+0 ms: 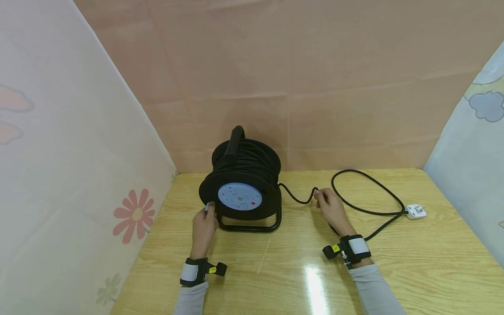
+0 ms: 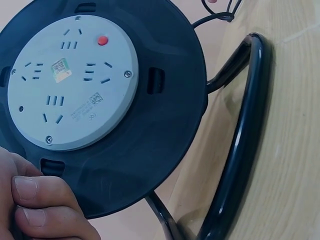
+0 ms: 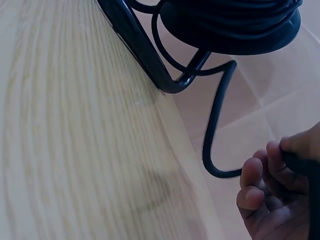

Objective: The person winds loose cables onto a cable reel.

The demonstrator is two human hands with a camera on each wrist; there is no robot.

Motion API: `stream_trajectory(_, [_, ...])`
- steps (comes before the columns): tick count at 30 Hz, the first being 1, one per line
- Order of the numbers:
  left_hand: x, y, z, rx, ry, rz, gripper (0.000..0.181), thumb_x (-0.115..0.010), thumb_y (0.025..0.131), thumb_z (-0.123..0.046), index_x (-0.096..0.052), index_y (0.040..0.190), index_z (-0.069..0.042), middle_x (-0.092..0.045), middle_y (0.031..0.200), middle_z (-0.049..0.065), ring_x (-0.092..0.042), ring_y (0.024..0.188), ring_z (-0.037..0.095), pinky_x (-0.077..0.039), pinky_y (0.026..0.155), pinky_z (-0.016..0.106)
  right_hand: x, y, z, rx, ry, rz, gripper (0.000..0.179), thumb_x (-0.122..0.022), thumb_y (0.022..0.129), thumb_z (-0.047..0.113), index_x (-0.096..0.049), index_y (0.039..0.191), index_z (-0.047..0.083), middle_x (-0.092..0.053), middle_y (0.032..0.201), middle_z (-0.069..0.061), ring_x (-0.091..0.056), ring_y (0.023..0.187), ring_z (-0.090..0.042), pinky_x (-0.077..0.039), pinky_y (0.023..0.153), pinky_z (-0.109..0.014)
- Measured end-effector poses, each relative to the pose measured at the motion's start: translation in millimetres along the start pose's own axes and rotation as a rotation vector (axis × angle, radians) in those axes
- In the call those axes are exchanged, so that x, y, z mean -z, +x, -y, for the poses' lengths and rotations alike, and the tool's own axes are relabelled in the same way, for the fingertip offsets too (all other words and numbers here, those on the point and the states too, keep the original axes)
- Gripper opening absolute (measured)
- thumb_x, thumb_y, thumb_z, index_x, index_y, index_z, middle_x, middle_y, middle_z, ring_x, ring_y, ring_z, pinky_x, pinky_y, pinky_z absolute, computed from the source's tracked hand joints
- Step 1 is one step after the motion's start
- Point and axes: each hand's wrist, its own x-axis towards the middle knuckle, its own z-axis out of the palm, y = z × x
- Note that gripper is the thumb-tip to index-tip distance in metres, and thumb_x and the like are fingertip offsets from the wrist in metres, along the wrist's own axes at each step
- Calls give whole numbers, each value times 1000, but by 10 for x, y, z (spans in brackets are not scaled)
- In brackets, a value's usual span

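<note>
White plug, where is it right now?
In the head view, the white plug lies toward the right side of the wooden table, at the end of the black cable, to the right of the person's right hand.

Glare [image 1: 316,291] streaks the table [image 1: 285,280]; the right wrist view is dim.

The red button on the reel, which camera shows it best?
The left wrist view: there the red button looks big and clear on the pale socket panel. The head view shows it only as a tiny red dot on the front of the black reel. The right wrist view doesn't show it.
</note>
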Motion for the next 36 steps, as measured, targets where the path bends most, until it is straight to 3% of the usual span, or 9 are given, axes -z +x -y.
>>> stream_trajectory(10, [60,19,-100,5,-21,-2,55,-41,102,-47,-45,64,-8,-40,52,1,-37,45,16,-28,45,28,42,-1,-10,-10,-17,15,43,-38,106,36,-59,106,-2,-59,82,-16,-52,69,-24,-40,52,-32])
stream_trajectory(18, [99,35,-167,-25,-49,1,58,-39,101,-52,-43,64,-7,-38,51,-1,-35,44,14,-28,44,26,53,-12,-4,-25,5,23,38,-37,107,31,-58,106,-1,-60,88,-20,-55,74,-30,-40,52,-31])
stream_trajectory(29, [124,63,-290,-60,-78,-15,57,-39,101,-52,-42,65,-7,-38,53,2,-35,44,14,-26,43,26,61,-18,37,-20,4,16,44,-38,106,36,-59,103,-3,-58,78,-14,-52,69,-30,-38,51,-32])
stream_trajectory(36, [135,69,-382,-51,-105,-20,55,-41,101,-48,-41,64,-7,-37,53,2,-34,44,13,-26,44,24,59,-23,46,-32,1,21,44,-38,106,37,-59,103,-2,-58,78,-14,-49,66,-28,-37,51,-32])
